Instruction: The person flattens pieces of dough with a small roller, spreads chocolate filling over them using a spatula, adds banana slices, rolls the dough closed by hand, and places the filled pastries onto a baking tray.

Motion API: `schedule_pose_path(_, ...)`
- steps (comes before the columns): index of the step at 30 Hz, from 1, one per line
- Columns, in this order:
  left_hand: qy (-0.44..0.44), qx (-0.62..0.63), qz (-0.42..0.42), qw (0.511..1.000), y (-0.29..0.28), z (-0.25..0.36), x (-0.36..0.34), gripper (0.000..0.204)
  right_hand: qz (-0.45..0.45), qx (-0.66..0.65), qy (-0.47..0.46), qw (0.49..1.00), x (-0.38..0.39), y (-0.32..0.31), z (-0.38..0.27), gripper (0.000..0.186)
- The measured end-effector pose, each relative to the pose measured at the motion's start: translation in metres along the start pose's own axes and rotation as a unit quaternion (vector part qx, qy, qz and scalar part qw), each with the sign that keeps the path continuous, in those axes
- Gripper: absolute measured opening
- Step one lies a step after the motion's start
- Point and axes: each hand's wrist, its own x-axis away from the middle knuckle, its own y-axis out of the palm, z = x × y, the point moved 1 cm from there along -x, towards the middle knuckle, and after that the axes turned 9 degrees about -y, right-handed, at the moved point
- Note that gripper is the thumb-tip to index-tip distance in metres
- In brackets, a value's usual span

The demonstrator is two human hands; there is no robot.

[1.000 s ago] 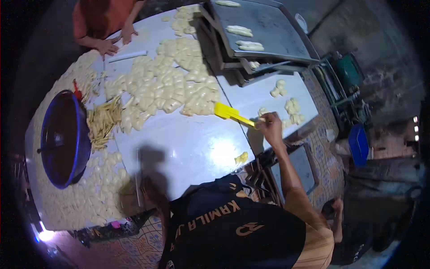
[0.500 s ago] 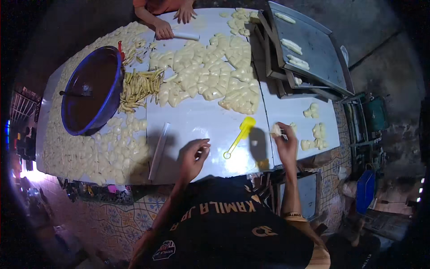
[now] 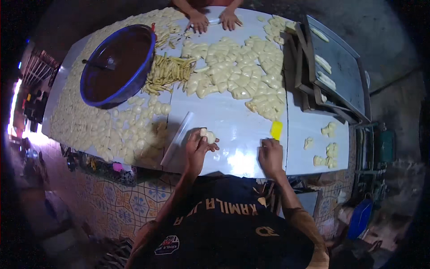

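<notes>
My left hand [image 3: 197,150] holds a small lump of pale dough [image 3: 207,135] between thumb and fingers, raised over the near part of the white table. My right hand [image 3: 271,158] is closed around the handle of a yellow scoop [image 3: 276,130]. The scoop's head shows beyond my knuckles, while the hand hides the handle. A pale rolling rod [image 3: 178,138] lies slantwise just left of my left hand. Past the scoop spreads a mass of cut dough pieces [image 3: 242,71]. Several small dough pieces [image 3: 331,150] sit at the table's right end.
A blue-rimmed basin [image 3: 145,74] of brown filling stands left among many dough pieces. Beside it is a pile of yellowish strips [image 3: 168,74]. Stacked metal trays [image 3: 340,67] stand at the right. Across the table, another person's hands [image 3: 212,21] press on a rod.
The dough lump has passed from my right hand to my left. My right hand has come left and closed on the scoop. The other person's hands now both rest on their rod. The view has shifted.
</notes>
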Motion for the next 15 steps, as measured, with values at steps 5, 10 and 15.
schedule_pose_path(5, 0.020, -0.105, 0.050, 0.993, 0.003, -0.019, -0.005, 0.020, 0.038, -0.166, 0.082, 0.982, -0.011, -0.024, 0.014, 0.037)
schedule_pose_path(10, 0.093, -0.294, 0.083, 0.948, 0.030, -0.032, 0.003, 0.026, -0.012, -0.435, 0.077, 0.897, -0.064, 0.025, -0.105, 0.028)
schedule_pose_path(15, 0.026, -0.620, 0.193, 0.760, 0.001, -0.031, -0.006, 0.039, -0.034, -0.320, 0.044, 0.946, -0.074, 0.061, -0.101, 0.027)
